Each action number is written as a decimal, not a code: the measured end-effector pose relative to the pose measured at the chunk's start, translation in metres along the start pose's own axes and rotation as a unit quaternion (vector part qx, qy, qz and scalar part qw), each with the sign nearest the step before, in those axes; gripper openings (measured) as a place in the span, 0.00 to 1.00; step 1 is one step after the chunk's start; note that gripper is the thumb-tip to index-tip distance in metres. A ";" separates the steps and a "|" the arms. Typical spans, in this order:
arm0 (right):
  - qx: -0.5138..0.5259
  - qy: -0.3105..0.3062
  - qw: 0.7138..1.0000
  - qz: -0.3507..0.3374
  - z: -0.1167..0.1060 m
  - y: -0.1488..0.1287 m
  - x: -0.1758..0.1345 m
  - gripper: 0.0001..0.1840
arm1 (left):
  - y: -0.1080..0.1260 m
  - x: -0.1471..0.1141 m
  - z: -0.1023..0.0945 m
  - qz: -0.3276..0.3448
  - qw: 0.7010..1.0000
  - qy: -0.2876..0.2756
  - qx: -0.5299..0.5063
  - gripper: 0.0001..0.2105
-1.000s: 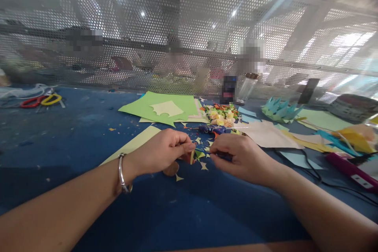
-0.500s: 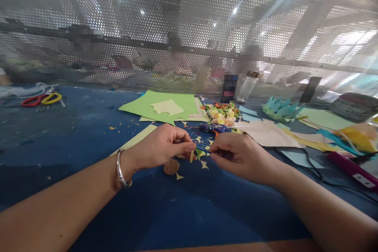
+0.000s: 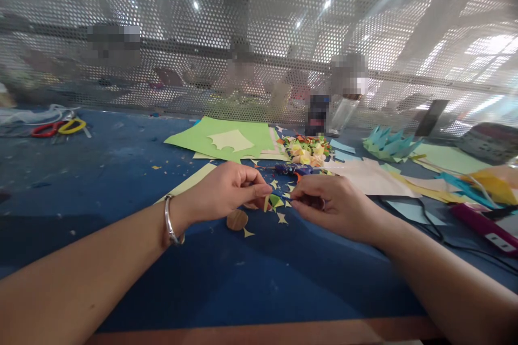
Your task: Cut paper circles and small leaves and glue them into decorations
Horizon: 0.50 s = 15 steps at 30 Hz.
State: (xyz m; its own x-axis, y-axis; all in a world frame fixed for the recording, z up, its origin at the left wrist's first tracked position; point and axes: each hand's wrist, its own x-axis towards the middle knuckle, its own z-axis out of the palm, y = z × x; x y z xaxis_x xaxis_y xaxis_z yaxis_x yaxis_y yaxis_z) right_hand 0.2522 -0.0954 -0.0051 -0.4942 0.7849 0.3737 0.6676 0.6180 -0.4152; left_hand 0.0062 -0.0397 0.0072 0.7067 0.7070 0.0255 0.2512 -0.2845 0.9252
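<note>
Left hand (image 3: 226, 191) pinching small folded paper piece (image 3: 270, 203); right hand (image 3: 334, 205) pinching close beside; finished paper flowers (image 3: 307, 152) piled behind, many cut scraps (image 3: 282, 218) around.

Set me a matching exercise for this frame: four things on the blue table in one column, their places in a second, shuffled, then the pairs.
Things:
1. scissors
2. green sheet
3. brown disc
4. pink tool

Places:
A. just below the left hand
B. far right, by the black cable
C. far left edge
D. beyond both hands, near the mesh screen

Pairs: 1-C, 2-D, 3-A, 4-B
</note>
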 end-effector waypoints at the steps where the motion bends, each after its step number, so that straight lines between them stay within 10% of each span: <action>1: -0.001 0.001 1.000 -0.002 0.000 0.000 0.000 0.05 | 0.001 0.000 0.000 0.013 1.000 -0.002 0.018 0.12; 15: -0.005 0.012 1.000 -0.005 -0.002 0.001 -0.001 0.04 | -0.004 0.003 -0.002 -0.009 1.000 -0.010 -0.023 0.15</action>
State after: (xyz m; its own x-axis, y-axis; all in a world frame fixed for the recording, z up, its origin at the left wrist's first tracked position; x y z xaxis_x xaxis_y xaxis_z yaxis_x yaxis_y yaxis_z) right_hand 0.2544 -0.0960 -0.0046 -0.4874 0.7780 0.3964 0.6693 0.6244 -0.4027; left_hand 0.0066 -0.0352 0.0045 0.7154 0.6987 0.0024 0.2328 -0.2416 0.9421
